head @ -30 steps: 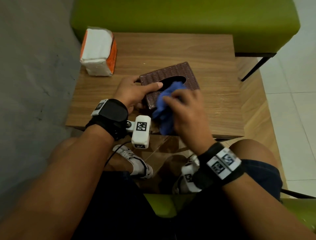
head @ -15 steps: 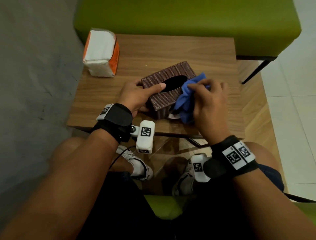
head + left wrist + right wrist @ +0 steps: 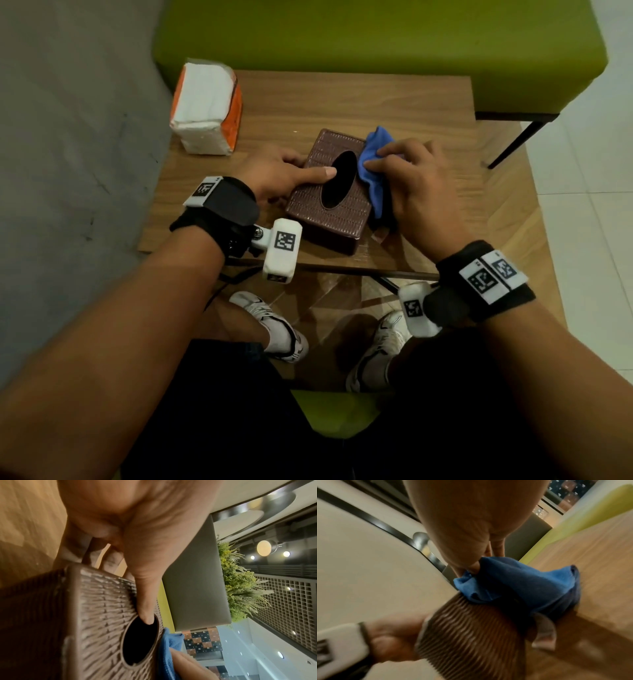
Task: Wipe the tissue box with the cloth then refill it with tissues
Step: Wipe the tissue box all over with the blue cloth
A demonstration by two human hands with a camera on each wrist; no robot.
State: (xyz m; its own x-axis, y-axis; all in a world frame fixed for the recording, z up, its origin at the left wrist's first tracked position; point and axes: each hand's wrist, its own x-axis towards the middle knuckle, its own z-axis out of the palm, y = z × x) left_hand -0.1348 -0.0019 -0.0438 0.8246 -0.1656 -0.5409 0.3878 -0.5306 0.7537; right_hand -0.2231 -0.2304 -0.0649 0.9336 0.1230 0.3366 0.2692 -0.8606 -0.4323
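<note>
Our left hand (image 3: 274, 171) grips the tissue box (image 3: 329, 195), thumb at nine o'clock of its opening; right hand (image 3: 411, 185) pinches the cloth (image 3: 373, 161); hard wiping could skid it

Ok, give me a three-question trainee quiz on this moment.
1. True or false: the cloth lies on the box to the right of its opening.
2. Which hand steadies the box? A) left hand B) right hand
3. Fill in: the tissue pack stands at the table's far ____ corner.

Key: 1 true. 2 A; its thumb reaches the opening's edge while the right hand holds the cloth. 3 left.
</note>
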